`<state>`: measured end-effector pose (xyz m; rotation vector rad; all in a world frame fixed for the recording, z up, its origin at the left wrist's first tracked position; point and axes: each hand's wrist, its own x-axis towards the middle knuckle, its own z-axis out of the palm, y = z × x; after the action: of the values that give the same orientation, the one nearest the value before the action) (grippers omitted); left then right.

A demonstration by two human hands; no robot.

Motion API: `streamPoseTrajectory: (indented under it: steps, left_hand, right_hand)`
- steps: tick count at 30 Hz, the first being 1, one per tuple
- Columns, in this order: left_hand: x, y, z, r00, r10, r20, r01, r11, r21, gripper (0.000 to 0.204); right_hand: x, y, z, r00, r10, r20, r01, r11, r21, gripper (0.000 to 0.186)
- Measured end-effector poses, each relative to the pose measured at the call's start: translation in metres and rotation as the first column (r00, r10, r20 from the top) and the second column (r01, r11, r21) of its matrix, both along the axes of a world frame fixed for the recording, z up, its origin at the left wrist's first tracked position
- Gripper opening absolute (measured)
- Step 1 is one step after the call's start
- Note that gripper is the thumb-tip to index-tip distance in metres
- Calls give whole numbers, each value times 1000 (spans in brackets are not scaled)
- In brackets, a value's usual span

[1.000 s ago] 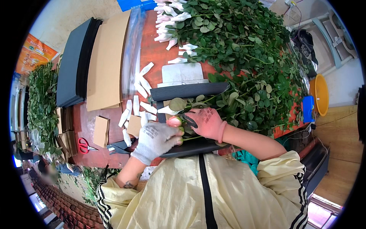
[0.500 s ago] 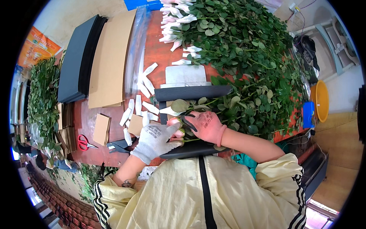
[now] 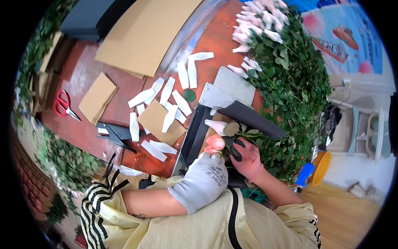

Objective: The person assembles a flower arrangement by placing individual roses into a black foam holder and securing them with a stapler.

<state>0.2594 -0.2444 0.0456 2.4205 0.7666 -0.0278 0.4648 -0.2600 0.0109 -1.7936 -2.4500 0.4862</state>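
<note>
Pink rose heads (image 3: 214, 143) lie in a black-lined bunching trough (image 3: 198, 135) with a ridged side flap (image 3: 255, 120). My left hand (image 3: 205, 176), in a whitish-grey knit glove, is closed around the lower bloom, partly hiding it. Just behind the heads, my right hand (image 3: 248, 161), in a pink glove with dark fingertips, curls its fingers around a stem; leaves and shadow partly hide the grip. Above the bare blooms rests a rose in a white net sleeve (image 3: 216, 126), beside a round leaf (image 3: 231, 129).
White net sleeves (image 3: 168, 90) and a cardboard piece (image 3: 159, 118) lie left of the trough. Further left are red-handled scissors (image 3: 64, 106), stacked cards (image 3: 97, 97) and a black stapler-like tool (image 3: 118, 135). Netted roses (image 3: 257, 25) with leafy stems (image 3: 290, 79) fill the far right.
The view has turned, so the table appears tilted and shifted. My left hand has moved lower along the bloom, uncovering the pink head; my right hand stays near the stems.
</note>
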Motion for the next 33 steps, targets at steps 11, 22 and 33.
streamPoseTrajectory:
  steps: [11, 22, 33]
  left_hand:
    - [5, -8, -27, 995, 73, 72, -75, 997, 23, 18]
    - [-40, 69, -31, 801, 433, 414, -158, 819, -551, 13]
    - [-20, 70, -47, 831, 383, 403, -170, 865, -471, 11]
  right_hand:
    - [16, -10, -23, 997, -54, 54, 52, 997, 52, 51]
    - [12, -8, -22, 1000, -21, 20, 20, 999, 39, 57]
    - [6, -5, -18, 1000, -3, 15, 3, 999, 46, 51]
